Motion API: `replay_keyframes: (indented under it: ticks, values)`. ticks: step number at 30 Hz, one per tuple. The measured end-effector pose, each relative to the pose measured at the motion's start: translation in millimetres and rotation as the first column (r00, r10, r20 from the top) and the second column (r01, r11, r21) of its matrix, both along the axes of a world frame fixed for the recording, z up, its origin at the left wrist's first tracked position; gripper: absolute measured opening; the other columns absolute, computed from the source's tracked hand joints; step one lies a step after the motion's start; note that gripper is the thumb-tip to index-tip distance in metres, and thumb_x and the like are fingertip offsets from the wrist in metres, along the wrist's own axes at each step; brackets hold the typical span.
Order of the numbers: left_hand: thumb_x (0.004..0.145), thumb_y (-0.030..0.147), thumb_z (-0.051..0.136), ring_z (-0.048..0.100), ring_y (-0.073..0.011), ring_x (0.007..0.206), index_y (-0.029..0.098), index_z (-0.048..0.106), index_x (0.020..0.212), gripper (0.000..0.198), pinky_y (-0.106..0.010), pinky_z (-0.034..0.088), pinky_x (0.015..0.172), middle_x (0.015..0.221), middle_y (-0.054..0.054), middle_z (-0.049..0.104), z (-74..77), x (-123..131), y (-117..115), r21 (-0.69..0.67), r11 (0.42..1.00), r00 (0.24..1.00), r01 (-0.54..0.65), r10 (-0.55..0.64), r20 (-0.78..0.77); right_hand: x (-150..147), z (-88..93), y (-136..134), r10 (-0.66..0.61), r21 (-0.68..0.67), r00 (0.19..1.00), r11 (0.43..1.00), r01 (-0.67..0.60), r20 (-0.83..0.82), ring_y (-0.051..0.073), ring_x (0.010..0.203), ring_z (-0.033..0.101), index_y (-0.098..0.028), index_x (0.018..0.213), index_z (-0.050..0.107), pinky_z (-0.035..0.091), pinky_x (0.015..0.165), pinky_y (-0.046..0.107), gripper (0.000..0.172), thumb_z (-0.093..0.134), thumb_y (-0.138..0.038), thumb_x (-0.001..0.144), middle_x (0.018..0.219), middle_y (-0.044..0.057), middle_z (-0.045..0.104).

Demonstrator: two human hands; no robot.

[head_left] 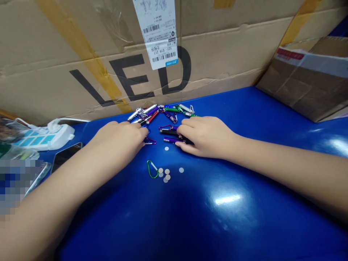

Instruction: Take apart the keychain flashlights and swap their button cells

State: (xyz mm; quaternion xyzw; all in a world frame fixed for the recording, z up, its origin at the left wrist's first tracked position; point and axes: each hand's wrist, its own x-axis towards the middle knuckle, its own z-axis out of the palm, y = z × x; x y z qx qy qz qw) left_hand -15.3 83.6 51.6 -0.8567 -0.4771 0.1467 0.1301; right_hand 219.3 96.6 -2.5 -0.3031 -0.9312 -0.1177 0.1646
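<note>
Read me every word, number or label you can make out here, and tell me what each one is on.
"LED": big black letters on the cardboard box behind the pile of small flashlights.
"101-E19 217": upside down on the white shipping label stuck to that box.
The label's barcodes, handwriting, fine print and blue logo are too small to read.
The red strip on the right-hand box is too blurred to read.

Glossy, smooth blue table top (244, 203); shiny anodised metal keychain torches (152, 115); matt, creased cardboard box (54, 54) with paper label (159, 32); dull silvery button cells (165, 174); glossy green carabiner (152, 169).
</note>
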Motion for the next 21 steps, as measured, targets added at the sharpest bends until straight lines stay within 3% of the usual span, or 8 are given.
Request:
replay_keyframes:
  ticks: [4, 9, 13, 15, 17, 21]
  values:
    - [0.089, 0.031, 0.041, 0.063, -0.0285, 0.077, 0.022, 0.062, 0.086, 0.023, -0.037, 0.044, 0.062, 0.085, -0.008, 0.066, 5.2, 11.7, -4.2, -0.033, 0.999, 0.995, 0.028, -0.025, 0.096, 0.1, 0.7, 1.4, -0.044, -0.047, 0.998, 0.998, 0.046, 0.043, 0.021, 0.077, 0.061, -0.014, 0.092, 0.064, 0.031, 0.057, 0.030, 0.027, 0.050, -0.037, 0.089, 0.087, 0.008, 0.066]
    - [0.090, 0.034, 0.044, 0.064, -0.0261, 0.090, 0.022, 0.063, 0.102, 0.025, -0.038, 0.049, 0.076, 0.098, -0.007, 0.067, -0.8, 18.4, -4.4, -0.100, 0.993, 0.974, 0.070, -0.047, 0.221, -1.5, 0.7, 0.3, -0.059, -0.110, 0.997, 0.992, 0.063, 0.047, 0.020, 0.077, 0.060, -0.015, 0.090, 0.066, 0.031, 0.057, 0.029, 0.023, 0.050, -0.032, 0.089, 0.089, 0.008, 0.067]
    - [0.087, 0.042, 0.053, 0.063, -0.0264, 0.096, 0.021, 0.060, 0.114, 0.035, -0.038, 0.049, 0.082, 0.108, -0.008, 0.066, -2.3, 21.4, -2.2, -0.099, 0.994, 0.915, 0.043, 0.001, 0.404, -3.9, 0.3, -0.4, -0.096, -0.269, 0.982, 0.962, 0.049, -0.164, 0.015, 0.069, 0.055, -0.015, 0.090, 0.065, 0.031, 0.057, 0.026, 0.019, 0.056, -0.031, 0.086, 0.079, 0.003, 0.064]
    - [0.086, 0.046, 0.056, 0.064, -0.0239, 0.092, 0.021, 0.058, 0.118, 0.041, -0.034, 0.050, 0.078, 0.108, -0.006, 0.067, -0.6, 24.6, -2.5, -0.132, 0.990, 0.820, 0.040, 0.043, 0.571, -6.0, 1.2, -2.3, -0.124, -0.375, 0.919, 0.927, -0.027, -0.374, 0.011, 0.060, 0.049, -0.016, 0.090, 0.065, 0.031, 0.055, 0.024, 0.019, 0.058, -0.032, 0.085, 0.066, -0.002, 0.056]
    - [0.086, 0.046, 0.057, 0.065, -0.0197, 0.084, 0.022, 0.062, 0.111, 0.036, -0.029, 0.051, 0.071, 0.101, -0.003, 0.070, 0.7, 28.3, -3.9, -0.175, 0.983, 0.676, 0.063, 0.087, 0.732, -9.0, 3.2, -5.8, -0.179, -0.482, 0.815, 0.866, -0.135, -0.551, 0.008, 0.053, 0.043, -0.016, 0.089, 0.064, 0.030, 0.053, 0.022, 0.017, 0.058, -0.031, 0.085, 0.057, -0.007, 0.046]
    - [0.085, 0.042, 0.061, 0.066, -0.0161, 0.075, 0.021, 0.065, 0.092, 0.022, -0.026, 0.052, 0.064, 0.089, 0.000, 0.071, -0.5, 32.5, -6.8, -0.158, 0.987, 0.410, 0.036, 0.129, 0.903, -16.6, 6.6, -15.0, -0.317, -0.642, 0.655, 0.689, -0.338, -0.686, 0.007, 0.052, 0.043, -0.014, 0.093, 0.058, 0.034, 0.051, 0.020, 0.017, 0.058, -0.029, 0.084, 0.060, -0.008, 0.045]
